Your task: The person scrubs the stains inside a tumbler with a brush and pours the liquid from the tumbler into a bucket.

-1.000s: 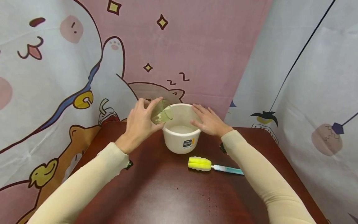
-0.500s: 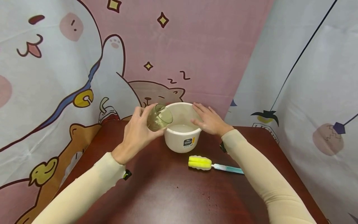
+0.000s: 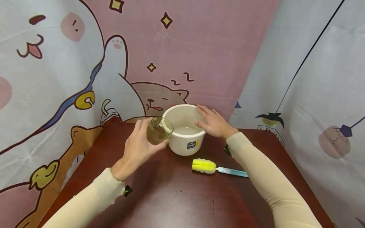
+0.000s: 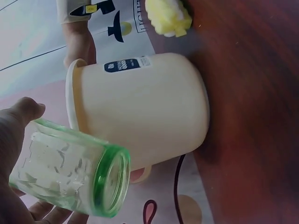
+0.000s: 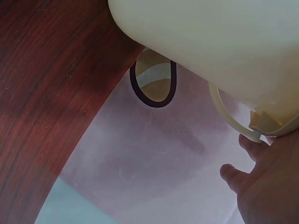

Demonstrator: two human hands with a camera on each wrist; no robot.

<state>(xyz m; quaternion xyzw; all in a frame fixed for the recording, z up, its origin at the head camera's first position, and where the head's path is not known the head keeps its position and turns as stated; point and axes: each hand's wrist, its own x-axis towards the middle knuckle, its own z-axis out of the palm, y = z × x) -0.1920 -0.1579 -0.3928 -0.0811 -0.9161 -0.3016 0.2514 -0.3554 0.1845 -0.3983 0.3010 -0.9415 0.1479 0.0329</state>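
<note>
My left hand [image 3: 135, 145] holds a green-tinted clear glass [image 3: 157, 135], thumb on one side and fingers round the other. The glass is slightly tilted, its mouth leaning toward the cream bucket [image 3: 182, 146], just left of the bucket's rim. In the left wrist view the thick base of the glass [image 4: 65, 168] shows in front of the bucket wall. Some cloudy liquid lies at the bucket's bottom. With extended fingers, my right hand [image 3: 215, 123] rests on the right side of the rim, thumb over the inside. A bucket handle [image 5: 223, 112] hangs near its fingertips in the right wrist view.
A bottle brush with a yellow sponge head [image 3: 203, 166] and teal-and-white handle [image 3: 232, 172] lies in front of the bucket, partly behind the right forearm. The dark red table [image 3: 171, 199] meets cartoon-printed cloth [image 3: 216, 47] at the back and sides.
My left hand has drawn back and down from over the bucket's left rim, turning the glass more upright. The right hand stays on the rim; bucket and brush keep their places.
</note>
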